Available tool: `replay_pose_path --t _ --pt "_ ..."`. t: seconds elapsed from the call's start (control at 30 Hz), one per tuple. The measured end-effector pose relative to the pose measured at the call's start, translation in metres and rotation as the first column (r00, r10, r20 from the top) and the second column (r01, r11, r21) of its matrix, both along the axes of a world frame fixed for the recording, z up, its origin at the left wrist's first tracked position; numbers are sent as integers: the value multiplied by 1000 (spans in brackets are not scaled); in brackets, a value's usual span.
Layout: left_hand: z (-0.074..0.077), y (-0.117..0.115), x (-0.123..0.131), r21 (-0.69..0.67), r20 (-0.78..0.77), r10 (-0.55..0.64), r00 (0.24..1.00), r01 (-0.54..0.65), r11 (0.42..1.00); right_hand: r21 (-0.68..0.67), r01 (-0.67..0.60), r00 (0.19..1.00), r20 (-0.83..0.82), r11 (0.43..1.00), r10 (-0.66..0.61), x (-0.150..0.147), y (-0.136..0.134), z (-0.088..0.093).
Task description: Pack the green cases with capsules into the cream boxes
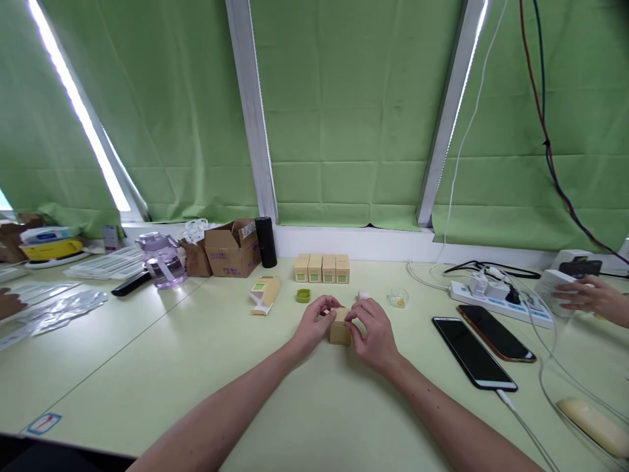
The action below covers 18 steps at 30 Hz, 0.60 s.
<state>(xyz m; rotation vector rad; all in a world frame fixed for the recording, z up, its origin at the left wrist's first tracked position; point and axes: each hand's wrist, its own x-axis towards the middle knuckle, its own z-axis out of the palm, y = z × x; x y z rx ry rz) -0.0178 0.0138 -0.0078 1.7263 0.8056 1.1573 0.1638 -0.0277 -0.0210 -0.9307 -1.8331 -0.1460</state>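
A small brown cardboard box (340,335) stands on the table between my hands. My left hand (314,322) grips its left side with thumb and fingers. At its top right edge, my right hand (374,332) pinches the cardboard. Behind my hands sits a small green container (303,295), with an opened cardboard box (265,293) lying tilted to its left. A small whitish-pink object (363,295) is partly hidden behind my right hand. Further right is a little clear container (398,298) with something yellow in it. Several matching small boxes (322,269) stand in a row at the back.
Phones (474,354) and a power strip (501,303) with cables lie to the right, near another person's hand (597,298). Back left are a larger carton (232,249), a black cylinder (266,242) and a purple bottle (162,261). Another hand (10,305) shows at far left.
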Motion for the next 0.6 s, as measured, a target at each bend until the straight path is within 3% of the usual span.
replay_pose_path --t 0.6 --pt "0 -2 1 15 -47 25 999 -24 1000 61 -9 996 94 998 4 1 -3 2"
